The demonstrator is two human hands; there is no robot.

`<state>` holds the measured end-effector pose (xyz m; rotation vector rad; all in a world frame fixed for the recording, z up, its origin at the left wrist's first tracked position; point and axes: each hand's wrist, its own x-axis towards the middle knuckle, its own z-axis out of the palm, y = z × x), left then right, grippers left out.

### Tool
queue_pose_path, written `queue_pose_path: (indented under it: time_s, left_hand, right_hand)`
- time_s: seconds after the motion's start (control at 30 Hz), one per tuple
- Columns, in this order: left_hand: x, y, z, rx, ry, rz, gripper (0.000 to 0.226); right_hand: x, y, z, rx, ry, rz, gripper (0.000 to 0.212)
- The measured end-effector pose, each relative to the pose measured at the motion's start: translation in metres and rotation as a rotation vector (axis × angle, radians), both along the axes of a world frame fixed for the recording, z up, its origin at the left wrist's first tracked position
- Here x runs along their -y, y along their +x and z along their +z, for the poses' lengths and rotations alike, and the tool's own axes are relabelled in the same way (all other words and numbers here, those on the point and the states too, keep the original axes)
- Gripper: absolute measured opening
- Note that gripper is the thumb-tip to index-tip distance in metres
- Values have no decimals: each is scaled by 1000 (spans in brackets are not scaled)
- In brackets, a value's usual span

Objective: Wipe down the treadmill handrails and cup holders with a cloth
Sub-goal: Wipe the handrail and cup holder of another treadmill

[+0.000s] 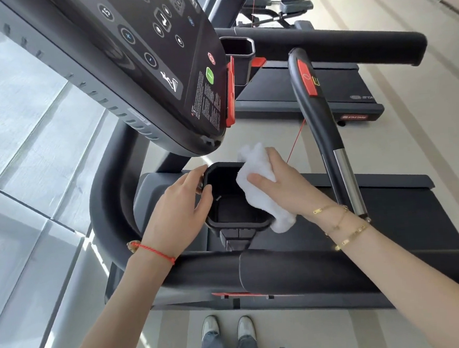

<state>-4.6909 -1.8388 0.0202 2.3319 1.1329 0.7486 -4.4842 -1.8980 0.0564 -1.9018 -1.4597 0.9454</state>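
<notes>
Holding the white cloth [259, 190] bunched against the near-side wall of the black cup holder [226, 223], the right hand [283, 186] has its thumb laid across the cloth's face and its fingers wrapped behind, so the cloth is pinched and draped over the rim, with a tail hanging outside below the wrist. Just across the cup's mouth from that grip, the left hand [176, 213] clasps the opposite rim, thumb hooked over the inside edge and fingers curled on the outer wall, steadying the holder.

To do this step well, I judge the cloth should be pushed deeper, down to the floor of the cup, and swept round all the walls and corners, since most of it now sits at the rim. The left hand's brace looks useful and should be kept while the right presses. The loose tail could be folded in for a firmer pad.

Outward from the grip: below both wrists runs the padded handrail [297, 272], and beyond the right hand rises the curved centre bar [317, 118] with a red button. Farther off sits a second cup holder [238, 51] beside the console [139, 66].

Count: one cloth, two hands, two cup holders on this machine, one console, two shoes [228, 327] on the floor.
</notes>
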Motion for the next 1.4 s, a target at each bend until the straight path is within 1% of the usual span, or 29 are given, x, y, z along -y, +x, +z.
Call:
queue_pose_path:
  time_s: [0.07,0.13,0.17,0.2,0.27,0.33,0.4,0.47,0.57,0.63,0.67,0.73,0.8,0.87,0.93,1.0,1.07,1.13,1.23,1.3,1.4]
  left_hand:
    - [0,0,0,-7,2,-5,41]
    - [0,0,0,-5,3,-7,40]
    - [0,0,0,0,4,-8,39]
    - [0,0,0,4,4,-8,39]
    - [0,0,0,11,7,-8,38]
    - [0,0,1,14,8,-8,37]
    - [1,0,2,21,18,-6,36]
    - [1,0,3,24,27,-8,35]
    - [1,-1,3,32,24,-10,35]
    - [0,-1,2,37,20,-10,35]
    - [0,-1,2,38,19,-8,35]
    - [0,-1,2,39,11,-7,36]
    - [0,0,2,36,-1,-8,36]
    - [1,0,3,31,-6,-2,38]
    - [2,0,3,25,-17,3,40]
    - [3,-1,2,16,-28,7,40]
    - [3,-1,3,16,-44,18,40]
    - [2,-1,3,18,-58,18,40]
    - [1,-1,5,23,-78,-1,41]
    - [1,-2,4,21,-70,-2,42]
    - [0,-4,3,23,-65,-15,42]
  right_hand:
    - [20,-9,-3,-111,-17,-58,59]
    - [36,-21,-7,-267,-58,-113,60]
    - [40,-25,-10,-288,-59,-128,63]
    - [40,-27,-11,-251,-52,-126,63]
    - [29,-23,-10,-127,-34,-120,55]
    - [11,-16,-5,-21,-11,-153,53]
    - [0,-11,0,10,3,-151,54]
    - [4,-11,-1,-15,2,-133,58]
    - [33,-16,-8,-140,-56,-75,68]
    - [45,-18,-10,-202,-52,-37,70]
    - [45,-17,-9,-195,-50,-38,69]
    - [34,-11,-9,-91,-51,-50,66]
    - [14,-3,-5,73,-33,-31,60]
    - [-9,2,1,208,30,73,49]
    - [-30,1,6,299,70,237,39]
    - [-45,-4,10,393,64,360,37]
    - [-50,-7,9,451,79,396,37]
    - [-46,-4,5,447,101,343,37]
    - [-27,1,-3,398,107,199,36]
    - [-14,1,-7,321,59,99,43]
    - [10,-4,-8,154,-1,-15,56]
